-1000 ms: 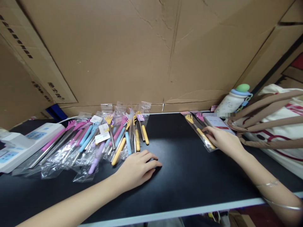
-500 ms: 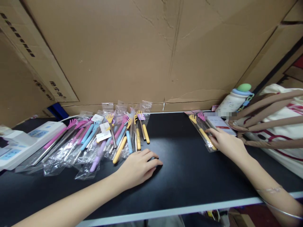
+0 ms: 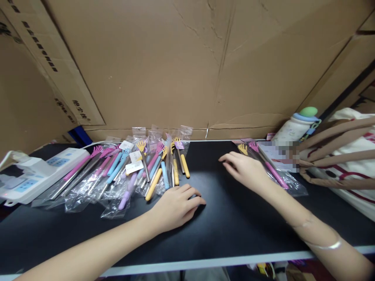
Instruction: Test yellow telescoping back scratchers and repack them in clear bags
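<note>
Pale-edged blk tbl [image 3: 222,234] has room btwn L hand [image 3: 178,207] (half-curled, can't tell hold) & R hand [image 3: 246,170] (fingers parted, nothing held), part-hiding yellow scratcher [image 3: 243,149].

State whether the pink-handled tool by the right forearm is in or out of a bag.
In, it appears: clear plastic shows around the pink-handled tool and stretches past its handle's end.

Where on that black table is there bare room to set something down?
The widest bare stretch of black tabletop lies between the left hand and right hand. Another lies front left, between left forearm and bagged sticks. It's crowded left, with sticks and power strip, and right, by bottle and bag.
</note>
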The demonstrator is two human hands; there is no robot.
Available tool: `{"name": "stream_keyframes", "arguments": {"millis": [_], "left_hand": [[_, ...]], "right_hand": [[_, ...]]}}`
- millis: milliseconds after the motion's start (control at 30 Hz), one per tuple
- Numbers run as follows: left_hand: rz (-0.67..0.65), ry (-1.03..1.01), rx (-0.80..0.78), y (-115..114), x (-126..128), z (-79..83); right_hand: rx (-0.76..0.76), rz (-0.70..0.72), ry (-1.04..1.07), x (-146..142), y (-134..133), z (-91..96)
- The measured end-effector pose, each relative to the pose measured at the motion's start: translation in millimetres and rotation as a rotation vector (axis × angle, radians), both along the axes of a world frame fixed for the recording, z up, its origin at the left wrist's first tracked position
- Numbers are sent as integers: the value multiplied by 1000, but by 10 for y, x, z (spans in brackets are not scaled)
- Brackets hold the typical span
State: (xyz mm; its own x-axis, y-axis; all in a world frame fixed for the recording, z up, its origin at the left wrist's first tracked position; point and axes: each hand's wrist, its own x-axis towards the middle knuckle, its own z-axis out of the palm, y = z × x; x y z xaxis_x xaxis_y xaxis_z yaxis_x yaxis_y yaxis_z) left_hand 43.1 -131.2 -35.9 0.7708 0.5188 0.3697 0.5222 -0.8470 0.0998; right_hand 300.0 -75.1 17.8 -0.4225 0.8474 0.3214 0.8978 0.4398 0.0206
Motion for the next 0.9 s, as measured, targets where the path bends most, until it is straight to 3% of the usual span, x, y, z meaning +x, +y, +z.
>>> {"name": "stream_keyframes", "arguments": {"millis": [200,367,533,667,767,900], "left_hand": [[1,0,9,13,-9,-10],[-14,-35,3,22,-9,-54],[17,-61,112,55,-37,-21],[174,-61,282,149,-131,72],[290,-5,290,214,-194,92],[263,57,254,205,-176,38]], "right_hand": [[-139,163,13,-782,138,-108],[-148,159,-16,-1065,265,-217],[-150,162,-64,-1097,287,-268],[-155,157,-99,-1011,230,-263],[-153,151,-119,-903,164,-248],[-157,162,-137,-720,28,-221]]}}
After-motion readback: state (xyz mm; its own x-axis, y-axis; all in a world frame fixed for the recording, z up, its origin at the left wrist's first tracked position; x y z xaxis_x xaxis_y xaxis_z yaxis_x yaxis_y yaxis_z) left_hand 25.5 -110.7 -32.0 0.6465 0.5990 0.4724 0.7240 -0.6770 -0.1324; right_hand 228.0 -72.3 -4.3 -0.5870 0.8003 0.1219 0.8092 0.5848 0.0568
